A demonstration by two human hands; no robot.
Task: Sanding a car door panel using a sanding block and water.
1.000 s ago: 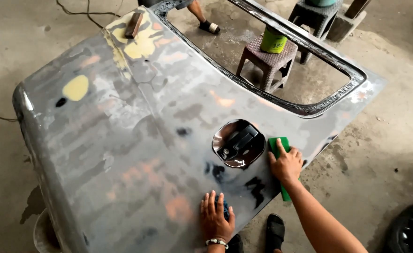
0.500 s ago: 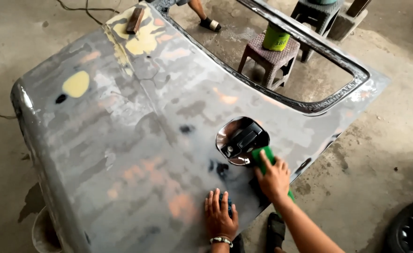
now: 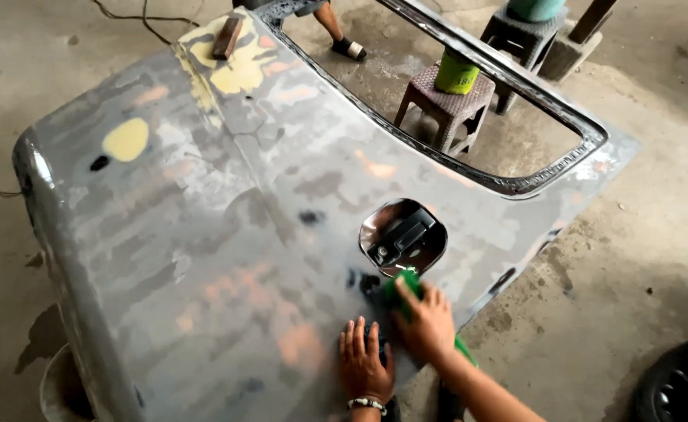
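Observation:
A large grey sanded car body panel with yellow and orange filler patches lies flat in front of me. Its round handle recess sits near the lower right. My right hand presses a green sanding block against the panel just below that recess. My left hand lies flat on the panel beside it, fingers spread, with a beaded bracelet at the wrist.
A wooden block rests on the panel's far end. Through the window opening stand a plastic stool with a green container and another person's sandalled foot. A tyre lies at the lower right and a cable on the concrete floor.
My right hand has slid the green block leftward from the panel's right edge to just below the handle recess. My left hand has stayed flat in about the same place.

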